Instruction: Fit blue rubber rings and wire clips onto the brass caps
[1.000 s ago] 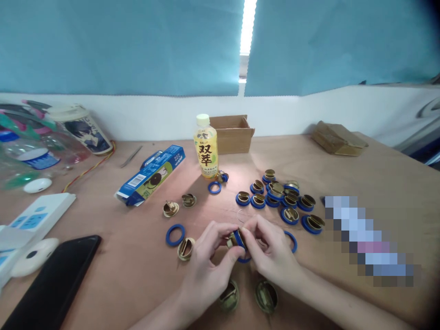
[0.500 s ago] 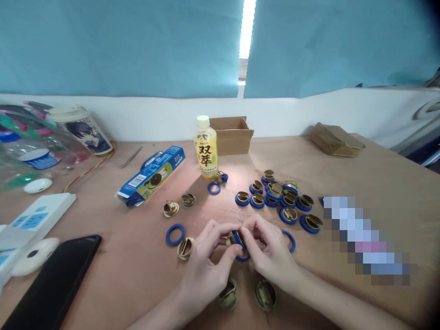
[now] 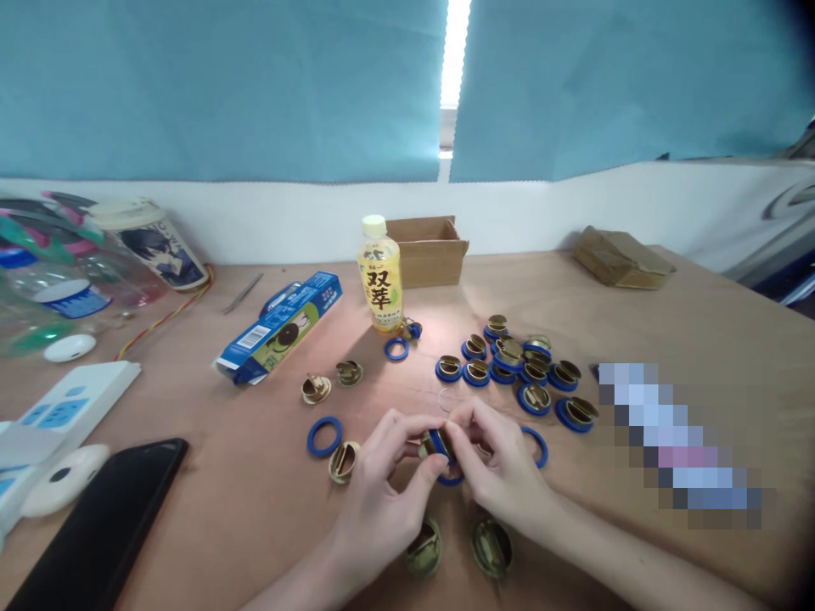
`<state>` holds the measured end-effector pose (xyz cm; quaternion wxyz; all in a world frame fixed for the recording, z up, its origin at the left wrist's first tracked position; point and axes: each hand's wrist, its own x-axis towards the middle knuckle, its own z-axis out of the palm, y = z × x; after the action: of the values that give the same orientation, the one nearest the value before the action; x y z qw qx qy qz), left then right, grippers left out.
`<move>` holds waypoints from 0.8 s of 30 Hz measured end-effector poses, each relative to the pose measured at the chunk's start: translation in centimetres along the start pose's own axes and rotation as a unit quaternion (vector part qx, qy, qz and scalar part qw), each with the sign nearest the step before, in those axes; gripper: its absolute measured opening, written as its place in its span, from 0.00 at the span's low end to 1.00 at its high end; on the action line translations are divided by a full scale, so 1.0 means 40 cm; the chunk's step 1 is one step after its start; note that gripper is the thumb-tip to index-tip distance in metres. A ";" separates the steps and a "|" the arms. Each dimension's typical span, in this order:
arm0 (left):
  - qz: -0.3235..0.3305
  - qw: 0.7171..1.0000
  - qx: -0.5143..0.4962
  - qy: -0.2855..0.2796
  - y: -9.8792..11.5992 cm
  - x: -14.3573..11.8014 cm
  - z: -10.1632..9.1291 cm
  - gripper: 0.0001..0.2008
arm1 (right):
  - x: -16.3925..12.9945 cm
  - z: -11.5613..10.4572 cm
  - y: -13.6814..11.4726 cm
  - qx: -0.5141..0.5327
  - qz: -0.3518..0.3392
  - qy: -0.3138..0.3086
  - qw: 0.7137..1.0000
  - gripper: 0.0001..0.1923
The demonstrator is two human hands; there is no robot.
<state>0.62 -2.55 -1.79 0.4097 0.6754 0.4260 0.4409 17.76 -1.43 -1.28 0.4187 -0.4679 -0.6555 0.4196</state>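
My left hand [image 3: 385, 488] and my right hand [image 3: 500, 458] meet at the middle front, their fingers pinching a round brass fitting with a blue ring [image 3: 436, 445] on it. The fingertips partly cover the piece. Beneath it, a blue ring [image 3: 451, 481] lies on the table, partly hidden. Another blue ring [image 3: 538, 446] shows beside my right hand. Left of my left hand are a loose blue ring [image 3: 324, 436] and a bare brass fitting [image 3: 344, 462]. Two more brass fittings [image 3: 491, 547] lie nearer, below the hands. Several fittings with blue rings [image 3: 476, 372] cluster beyond my right hand.
A yellow drink bottle [image 3: 380, 284] stands before a cardboard box [image 3: 433, 261]. A blue carton [image 3: 280, 327], tweezers [image 3: 243, 293] and a black phone [image 3: 95, 530] are leftward. A brown paper packet [image 3: 621, 259] sits at the back right, with a pixelated object [image 3: 675, 441] nearer.
Both hands stay almost in place with the same fitting between them. The view has shifted very slightly; the things on the table lie as before.
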 end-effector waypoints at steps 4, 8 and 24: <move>0.003 1.000 -0.002 -0.001 0.000 0.000 -0.001 0.16 | 0.002 -0.001 -0.003 0.002 -0.001 -0.003 1.000 0.11; -0.002 1.000 -0.002 -0.001 0.004 0.000 -0.001 0.17 | 0.001 -0.002 -0.003 0.003 0.000 -0.007 1.000 0.12; 0.013 1.000 -0.005 -0.005 -0.004 -0.003 -0.002 0.16 | 0.003 -0.010 -0.007 0.024 0.008 -0.003 1.000 0.12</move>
<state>0.47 -2.60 -1.96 0.4095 0.6809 0.4134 0.4447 18.03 -1.33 -0.90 0.4241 -0.4619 -0.6429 0.4399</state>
